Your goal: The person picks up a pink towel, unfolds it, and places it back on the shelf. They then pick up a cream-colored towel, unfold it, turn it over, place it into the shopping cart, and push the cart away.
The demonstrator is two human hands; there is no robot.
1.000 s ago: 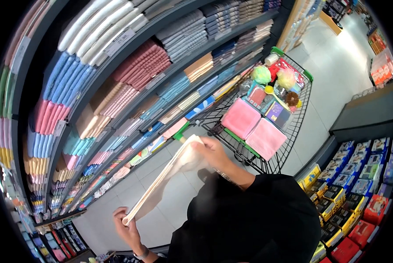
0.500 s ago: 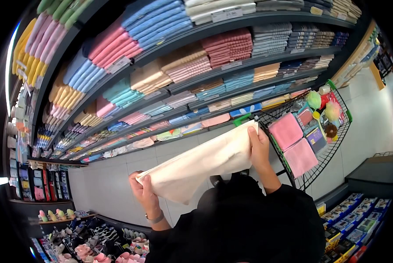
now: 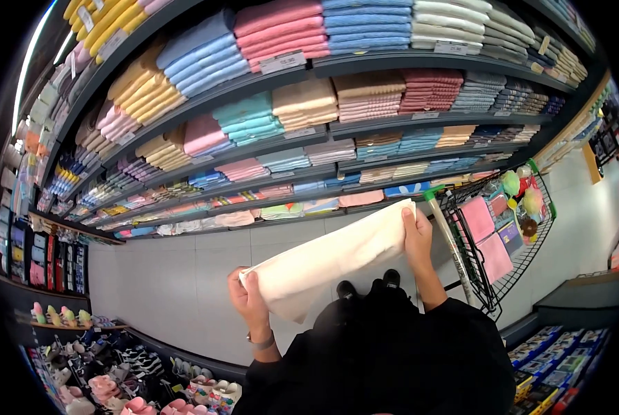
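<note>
A cream folded towel [image 3: 330, 256] is stretched between my two hands, in front of my body and above the floor. My left hand [image 3: 249, 304] grips its left end, thumb on top. At the upper right corner my right hand [image 3: 417, 241] pinches the other end, with the thumb over the cloth. One lower corner of the towel hangs loose near its left end. The fingers beneath the cloth are partly hidden. Just right of my right hand stands a shopping cart [image 3: 454, 249] holding pink folded towels [image 3: 494, 257] and several small colourful items.
Shelves [image 3: 364, 62] of stacked folded towels fill the far side of the aisle. Slippers [image 3: 102, 387] lie on a display at lower left. Boxed goods [image 3: 558, 366] sit on a rack at lower right. Pale tiled floor [image 3: 164, 283] runs between them.
The view has shifted, so the shelves and floor sit differently and my shoes and the cart's handle now show more. Both hands still hold the towel stretched out, its lower edge hanging slightly less.
</note>
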